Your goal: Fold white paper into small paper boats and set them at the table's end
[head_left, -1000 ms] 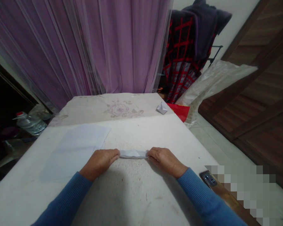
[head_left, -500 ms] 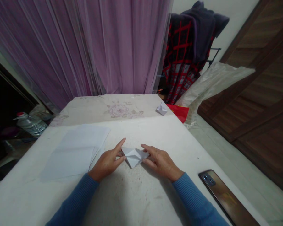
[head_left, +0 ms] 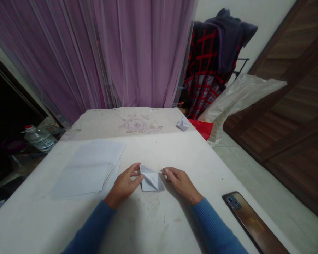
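A small white folded paper (head_left: 149, 181) with creased, angled flaps lies on the table in front of me. My left hand (head_left: 126, 183) pinches its upper left edge between thumb and fingers. Close by the paper's right corner is my right hand (head_left: 180, 181), thumb and fingers closed together. Whether its fingertips hold the paper's tip is too small to tell. Left of my left hand lies a loose stack of white paper sheets (head_left: 87, 169).
Another small folded paper piece (head_left: 182, 124) sits near the table's far right corner. A brown phone (head_left: 254, 222) lies face down along the right edge of the white table (head_left: 159, 229). Beyond the left edge stands a water bottle (head_left: 41, 138); a red bag (head_left: 202, 128) is past the right edge.
The folded paper has turned and changed shape, now squarer with a raised flap. My right hand's fingers have drawn together and shifted slightly off its right side; my left thumb and fingers have closed.
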The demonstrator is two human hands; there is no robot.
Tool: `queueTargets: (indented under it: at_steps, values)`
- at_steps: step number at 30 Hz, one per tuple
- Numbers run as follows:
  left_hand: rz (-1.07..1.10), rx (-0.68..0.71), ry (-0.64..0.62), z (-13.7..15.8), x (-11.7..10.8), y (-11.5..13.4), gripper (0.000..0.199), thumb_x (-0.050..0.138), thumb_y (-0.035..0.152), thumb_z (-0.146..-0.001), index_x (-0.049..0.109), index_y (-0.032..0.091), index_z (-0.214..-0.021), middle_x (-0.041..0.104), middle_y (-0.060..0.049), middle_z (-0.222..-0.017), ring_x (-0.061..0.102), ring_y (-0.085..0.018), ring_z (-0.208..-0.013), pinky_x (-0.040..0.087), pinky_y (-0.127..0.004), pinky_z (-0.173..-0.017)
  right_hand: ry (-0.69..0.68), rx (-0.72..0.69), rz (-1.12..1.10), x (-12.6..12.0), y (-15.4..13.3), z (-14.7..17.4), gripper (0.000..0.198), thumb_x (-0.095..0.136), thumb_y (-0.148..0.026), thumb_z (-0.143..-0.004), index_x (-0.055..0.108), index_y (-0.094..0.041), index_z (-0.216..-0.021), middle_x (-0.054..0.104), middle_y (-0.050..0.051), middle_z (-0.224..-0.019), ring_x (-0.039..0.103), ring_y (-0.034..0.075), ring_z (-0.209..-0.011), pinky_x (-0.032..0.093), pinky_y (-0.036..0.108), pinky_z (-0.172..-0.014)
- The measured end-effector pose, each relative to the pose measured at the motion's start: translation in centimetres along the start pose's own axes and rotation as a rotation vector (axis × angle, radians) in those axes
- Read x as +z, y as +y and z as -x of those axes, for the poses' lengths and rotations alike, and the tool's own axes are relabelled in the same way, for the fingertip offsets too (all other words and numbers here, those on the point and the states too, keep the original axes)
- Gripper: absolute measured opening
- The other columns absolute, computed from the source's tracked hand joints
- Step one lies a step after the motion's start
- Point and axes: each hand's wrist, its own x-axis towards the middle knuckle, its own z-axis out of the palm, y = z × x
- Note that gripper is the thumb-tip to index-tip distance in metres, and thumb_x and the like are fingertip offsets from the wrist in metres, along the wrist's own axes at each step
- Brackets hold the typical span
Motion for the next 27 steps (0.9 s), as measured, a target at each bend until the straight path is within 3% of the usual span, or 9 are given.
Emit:
queueTargets:
  at_steps: [5, 8, 11, 15, 27]
  values:
    - [-0.126, 0.011, 0.163, 1.5, 1.5, 0.4, 0.049, 0.057, 0.037, -0.082, 0.05, 0.021, -0.129, 0.062, -0.009, -0.124, 0.067, -0.018, -0.094, 0.052, -0.027, -0.071, -0.231, 0.143, 0.332, -0.6, -2.3, -3.3, 0.019, 0.061, -0.029, -0.082, 0.076, -0.02, -0.09, 0.075, 0.003, -0.086, 0.066, 0.016, -0.078, 0.044, 0.023, -0.067]
    - [-0.247, -0.042, 0.147, 2.3, 1.9, 0.8, 0.047, 0.055, 0.033, -0.085, 0.047, 0.021, -0.13, 0.067, -0.004, -0.103, 0.066, -0.014, -0.076, 0.049, -0.026, -0.071, -0.303, 0.134, 0.468, -0.2, -3.5, -4.1, 0.015, 0.068, -0.03, -0.076, 0.076, -0.024, -0.086, 0.075, 0.001, -0.087, 0.066, 0.016, -0.08, 0.043, 0.023, -0.068]
    - [-0.402, -0.087, 0.038, 2.5, 1.7, 1.6, 0.045, 0.052, 0.031, -0.087, 0.045, 0.022, -0.131, 0.069, 0.001, -0.086, 0.066, -0.016, -0.079, 0.044, -0.025, -0.071, -0.31, 0.138, 0.509, 0.6, -4.0, -4.1, 0.016, 0.071, -0.032, -0.073, 0.076, -0.024, -0.086, 0.075, 0.003, -0.089, 0.066, 0.018, -0.082, 0.042, 0.025, -0.067]
    - [-0.56, -0.137, -0.049, 2.1, 1.4, 2.8, 0.031, 0.05, 0.03, -0.089, 0.053, 0.023, -0.119, 0.07, -0.002, -0.089, 0.068, -0.02, -0.085, 0.04, -0.026, -0.068, -0.304, 0.14, 0.555, 1.3, -4.0, -3.7, 0.016, 0.069, -0.032, -0.074, 0.075, -0.023, -0.085, 0.074, 0.004, -0.089, 0.067, 0.019, -0.083, 0.042, 0.026, -0.066]
    - [-0.616, -0.079, -0.045, -1.0, 2.5, 5.6, 0.034, 0.051, 0.028, -0.087, 0.055, 0.023, -0.121, 0.073, -0.007, -0.095, 0.069, -0.023, -0.092, 0.043, -0.029, -0.072, -0.163, 0.074, 0.781, 2.1, -5.4, -1.5, 0.023, 0.053, -0.016, -0.083, 0.07, -0.015, -0.098, 0.073, 0.017, -0.099, 0.069, 0.027, -0.094, 0.048, 0.033, -0.075]
